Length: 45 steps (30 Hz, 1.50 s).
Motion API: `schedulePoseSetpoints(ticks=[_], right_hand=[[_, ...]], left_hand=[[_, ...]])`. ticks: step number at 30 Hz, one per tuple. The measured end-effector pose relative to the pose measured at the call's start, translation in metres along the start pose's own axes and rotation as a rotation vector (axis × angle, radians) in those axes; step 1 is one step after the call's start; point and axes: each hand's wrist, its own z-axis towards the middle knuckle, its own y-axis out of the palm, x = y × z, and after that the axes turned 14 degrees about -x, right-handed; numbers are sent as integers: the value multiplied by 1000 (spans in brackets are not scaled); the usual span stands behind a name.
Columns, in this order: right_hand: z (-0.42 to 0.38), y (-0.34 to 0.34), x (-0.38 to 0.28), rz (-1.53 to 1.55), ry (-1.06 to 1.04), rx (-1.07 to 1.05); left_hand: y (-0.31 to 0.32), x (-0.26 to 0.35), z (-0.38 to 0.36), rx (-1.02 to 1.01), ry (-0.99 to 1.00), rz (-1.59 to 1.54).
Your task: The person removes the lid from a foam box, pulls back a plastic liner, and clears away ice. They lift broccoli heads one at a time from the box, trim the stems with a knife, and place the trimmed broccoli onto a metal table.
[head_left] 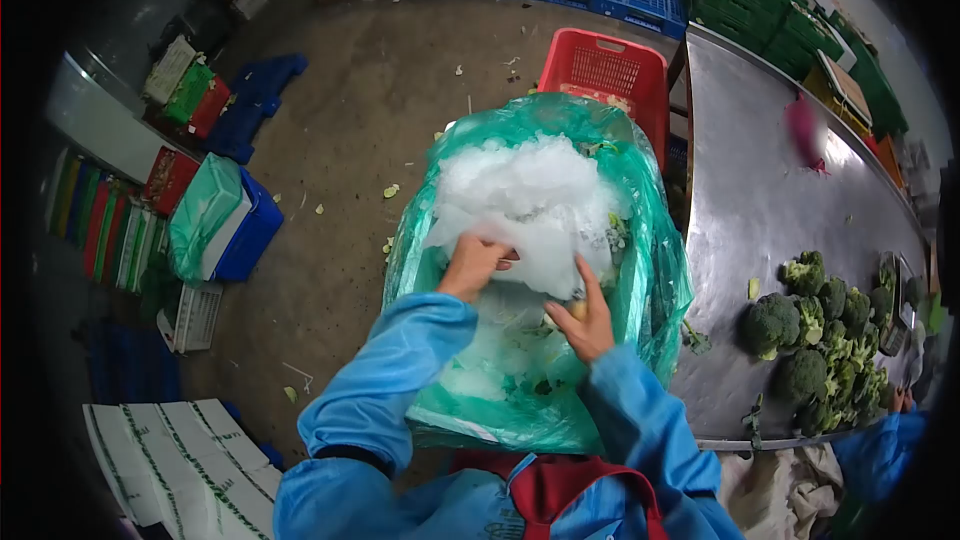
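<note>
Crinkly green plastic bag (650, 270), lumpy white ice (530, 200), left hand (475, 265) grip closed on ice, right hand (585, 320) splayed flat.

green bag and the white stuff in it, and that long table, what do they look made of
Green bag: thin translucent plastic film, glossy and wrinkled, contents showing through.
White stuff: looks like crushed ice, a frosty, clumped, semi-clear mass; both hands, left hand and right hand, press on it.
Table: probably stainless steel, a dull grey sheen with smeared reflections.

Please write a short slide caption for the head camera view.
Both hands press crushed ice inside a green bag beside broccoli.
</note>
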Motion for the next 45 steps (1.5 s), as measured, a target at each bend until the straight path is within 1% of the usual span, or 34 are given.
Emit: schedulePoseSetpoints(ticks=[1, 2, 3, 4, 5, 6, 7, 9, 10, 11, 13, 14, 16, 17, 19, 21, 23, 26, 28, 29, 30, 31, 32, 35, 37, 41, 43, 45], right_hand=[[15, 10, 8, 0, 5, 1], [28, 18, 16, -13, 81, -60], [37, 24, 23, -24, 156, -122], [42, 24, 30, -22, 157, -125], [47, 16, 38, 69, 285, -76], [52, 8, 44, 159, 411, -28], [56, 2, 42, 161, 410, -34], [52, -9, 25, 210, 341, -28], [50, -8, 12, 210, 357, -69], [45, 0, 17, 203, 355, -68], [23, 17, 33, -43, 125, -175], [13, 23, 32, -50, 125, -177], [-2, 31, 27, 96, 394, -234], [-2, 29, 25, 91, 401, -237], [-6, 20, 20, 325, 570, -151], [-4, 9, 18, 363, 599, -163], [-1, 4, 16, 411, 576, -143], [1, 7, 12, 425, 592, -197], [1, 10, 9, 445, 618, -206], [0, 11, 7, 442, 630, -213], [0, 10, 5, 439, 641, -220], [-1, 8, 4, 437, 647, -216], [-3, 6, 2, 426, 640, -210], [-10, -6, -8, 419, 644, -161], [-17, -17, -12, 420, 653, -120], [-40, -34, -17, 400, 623, -72], [-52, -43, -22, 421, 637, -52], [-62, -50, -27, 433, 643, -32]], left_hand=[[5, -6, -2, -29, 53, -83], [8, -1, -8, -69, 84, -172], [3, -5, -13, -68, 79, -174], [-4, -9, -22, -11, 47, -159], [-13, -13, -32, 49, 19, -141], [-28, -36, -41, 135, -25, -76], [-45, -75, -47, 221, -74, -14], [-71, -163, -50, 458, -114, 464], [-70, -179, -46, 458, -115, 459], [-63, -188, -36, 452, -127, 459], [-55, -200, -17, 405, -160, 439], [-54, -201, -6, 353, -185, 434], [-51, -201, 8, 262, -224, 431], [-45, -203, 8, 233, -220, 462], [-21, -208, -5, 211, -130, 617], [-1, -207, -21, 195, -10, 794], [9, -202, -36, 173, 105, 935], [-11, -181, -57, 171, 153, 979], [-35, -159, -77, 363, -402, -598], [-38, -160, -82, 362, -497, -828], [-40, -167, -83, 280, -477, -742], [-39, -177, -81, 209, -456, -584], [-40, -184, -76, 152, -427, -360], [-57, -192, -51, 70, -369, 285], [-70, -192, -35, 24, -371, 540], [-75, -188, -16, -79, -382, 796], [-67, -190, -23, -137, -373, 848], [-54, -183, -46, -192, -349, 865]])
